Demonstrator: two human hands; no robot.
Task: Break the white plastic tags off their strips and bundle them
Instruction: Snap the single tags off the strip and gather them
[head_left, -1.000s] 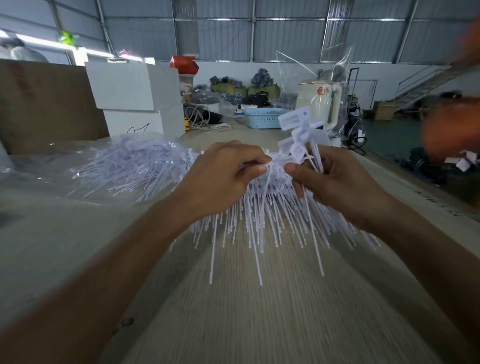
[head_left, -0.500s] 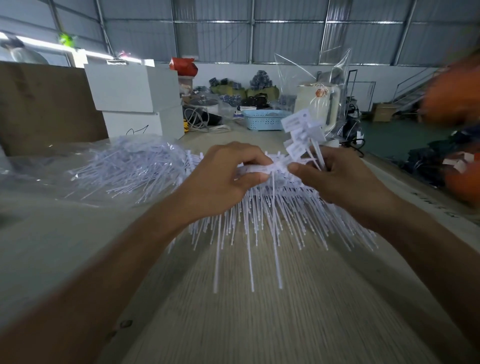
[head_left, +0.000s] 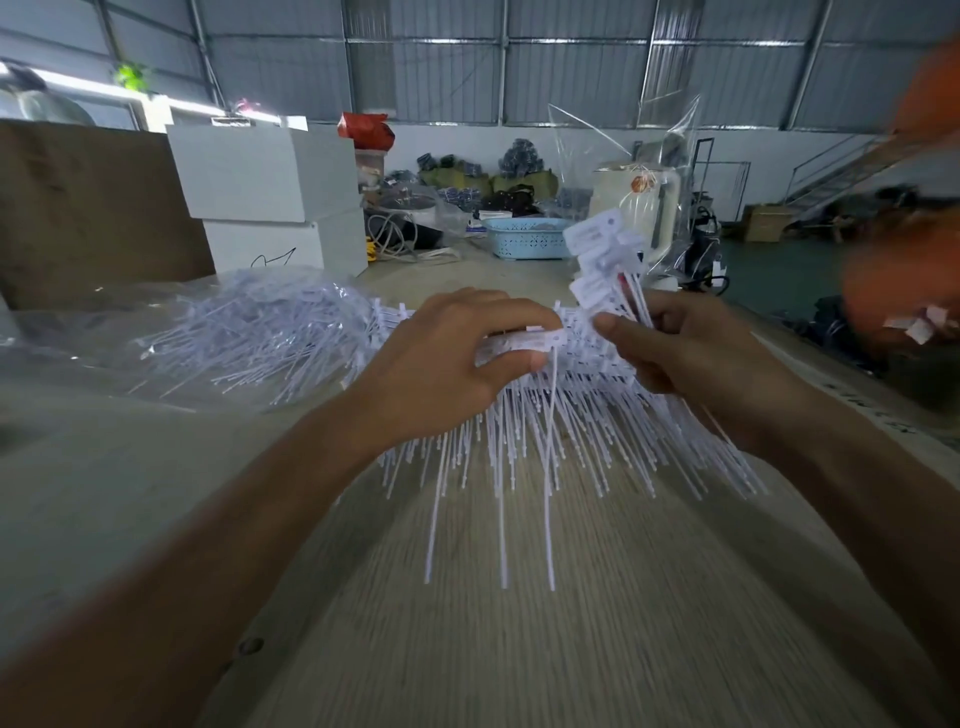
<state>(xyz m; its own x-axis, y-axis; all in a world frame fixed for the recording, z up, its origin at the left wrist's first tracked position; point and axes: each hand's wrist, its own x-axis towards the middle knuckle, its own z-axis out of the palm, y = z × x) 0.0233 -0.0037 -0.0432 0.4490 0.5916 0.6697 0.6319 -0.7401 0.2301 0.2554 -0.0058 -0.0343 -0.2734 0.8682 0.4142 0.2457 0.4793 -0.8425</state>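
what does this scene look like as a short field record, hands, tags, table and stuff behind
left hand: pinches the white tag strip between thumb and fingers
right hand: grips a bundle of loose tags, heads up
tag tails: hang down toward the wooden table
bagged tags: heap in clear plastic, left of the hands
behind: white boxes, blue basket

**Dim shed light, soft focus, curved edges**

Pale daylight enters through a bright strip of window (head_left: 78, 93) at upper left, slightly blown out. The wide lens bows the edges. An orange shape (head_left: 904, 280) at right is motion-smeared; forearms nearest the camera look soft.
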